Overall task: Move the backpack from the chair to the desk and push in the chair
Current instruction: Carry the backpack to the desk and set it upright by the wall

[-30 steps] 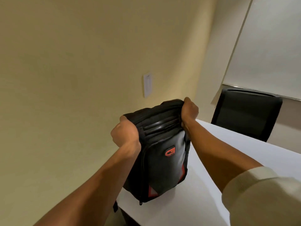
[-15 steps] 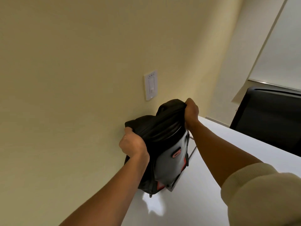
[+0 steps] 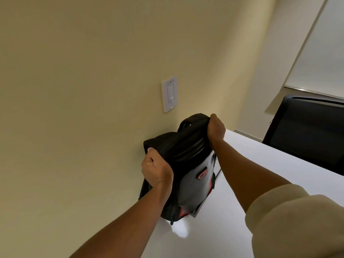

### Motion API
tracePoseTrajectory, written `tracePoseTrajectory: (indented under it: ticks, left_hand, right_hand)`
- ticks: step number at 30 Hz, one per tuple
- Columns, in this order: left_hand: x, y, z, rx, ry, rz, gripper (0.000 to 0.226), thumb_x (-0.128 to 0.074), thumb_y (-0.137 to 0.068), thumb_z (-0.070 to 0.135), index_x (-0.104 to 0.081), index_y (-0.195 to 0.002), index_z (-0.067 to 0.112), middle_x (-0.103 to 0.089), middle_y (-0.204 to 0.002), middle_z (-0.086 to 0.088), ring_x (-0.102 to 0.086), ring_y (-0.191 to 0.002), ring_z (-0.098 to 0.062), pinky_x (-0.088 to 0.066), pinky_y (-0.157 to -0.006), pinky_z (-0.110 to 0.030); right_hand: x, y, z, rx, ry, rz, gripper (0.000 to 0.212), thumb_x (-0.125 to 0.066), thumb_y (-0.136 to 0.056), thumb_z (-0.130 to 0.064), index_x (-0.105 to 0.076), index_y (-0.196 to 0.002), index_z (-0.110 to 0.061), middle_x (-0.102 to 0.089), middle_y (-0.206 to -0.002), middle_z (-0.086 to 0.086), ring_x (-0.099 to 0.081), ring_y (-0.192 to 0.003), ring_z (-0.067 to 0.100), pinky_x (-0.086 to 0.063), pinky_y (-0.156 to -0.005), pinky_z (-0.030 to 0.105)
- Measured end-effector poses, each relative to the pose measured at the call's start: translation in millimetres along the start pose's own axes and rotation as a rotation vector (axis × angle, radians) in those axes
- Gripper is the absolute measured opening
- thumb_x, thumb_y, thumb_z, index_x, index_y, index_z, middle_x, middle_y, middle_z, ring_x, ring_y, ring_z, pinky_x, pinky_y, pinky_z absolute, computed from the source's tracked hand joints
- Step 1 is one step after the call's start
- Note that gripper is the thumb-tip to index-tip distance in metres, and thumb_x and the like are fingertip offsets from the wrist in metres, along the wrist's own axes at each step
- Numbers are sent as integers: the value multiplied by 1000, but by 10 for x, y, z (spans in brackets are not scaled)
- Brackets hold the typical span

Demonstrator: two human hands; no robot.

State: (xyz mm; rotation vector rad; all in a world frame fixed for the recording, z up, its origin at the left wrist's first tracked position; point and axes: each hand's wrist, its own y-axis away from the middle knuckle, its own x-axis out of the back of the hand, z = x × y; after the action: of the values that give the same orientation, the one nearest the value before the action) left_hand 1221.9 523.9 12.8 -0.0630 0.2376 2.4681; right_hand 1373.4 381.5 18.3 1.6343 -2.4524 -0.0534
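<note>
A black backpack point(image 3: 188, 164) with a shiny front panel, a red logo and red trim stands upright on the white desk point(image 3: 260, 174), close against the yellow wall. My left hand point(image 3: 156, 169) grips the left side of its top. My right hand point(image 3: 216, 129) is closed on the right side of its top. Both arms reach forward over the desk. The chair the backpack came from is out of view.
A white wall switch plate point(image 3: 169, 94) is on the yellow wall just above the backpack. A black chair back point(image 3: 309, 131) stands behind the far side of the desk at right, under a window blind point(image 3: 322, 53).
The backpack has moved from the desk's near corner farther in and up to the wall, both hands still on it. In the last half second it has barely shifted.
</note>
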Motion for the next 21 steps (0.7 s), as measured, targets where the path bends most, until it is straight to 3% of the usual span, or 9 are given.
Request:
tracePoseTrajectory:
  ticks: [4, 7, 10, 14, 18, 21]
  left_hand:
    - [54, 31, -2, -32, -74, -16, 47, -40, -99, 42, -48, -55, 26, -51, -59, 2, -46, -57, -16, -39, -62, -28]
    - [120, 74, 15, -61, -134, -44, 46, -37, -99, 45, -47, -57, 31, -52, -60, 8, -47, -57, -8, -34, -56, -22]
    - [219, 88, 44, -72, -213, -116, 45, -35, -101, 40, -47, -59, 31, -49, -61, 10, -45, -58, -6, -31, -55, -20]
    - [442, -1, 90, -86, -338, -255, 45, -37, -100, 28, -57, -65, 11, -53, -61, -1, -49, -58, -19, -35, -56, -31]
    - [753, 8, 209, -89, -393, -391, 33, -38, -99, 28, -68, -90, 15, -61, -80, 3, -56, -75, -19, -38, -76, -32]
    - [1022, 83, 299, -141, -389, -459, 34, -39, -97, 28, -67, -88, 11, -64, -79, -3, -59, -76, -23, -39, -70, -32]
  right_hand:
    - [56, 84, 53, 48, 127, -12, 35, -23, -98, -29, -50, -83, -12, -57, -92, 7, -50, -91, 27, -34, -82, 38]
    - [106, 254, 88, 78, 123, -20, 52, -18, -100, -42, -55, -117, -10, -56, -108, 6, -51, -99, 24, -33, -86, 37]
    - [205, 485, 113, 137, 156, -3, 58, -21, -99, -49, -52, -131, -13, -58, -119, 7, -50, -100, 21, -38, -91, 38]
    - [360, 893, 111, 289, 293, -16, 51, -28, -98, -49, -52, -130, -17, -61, -127, 8, -57, -111, 26, -45, -98, 43]
    - [473, 1434, 125, 419, 458, -44, 42, -32, -98, -44, -59, -111, -16, -64, -112, 7, -60, -101, 24, -49, -93, 47]
    - [534, 1911, 182, 468, 515, -26, 39, -33, -101, -41, -58, -115, -14, -63, -116, 8, -60, -105, 25, -49, -93, 41]
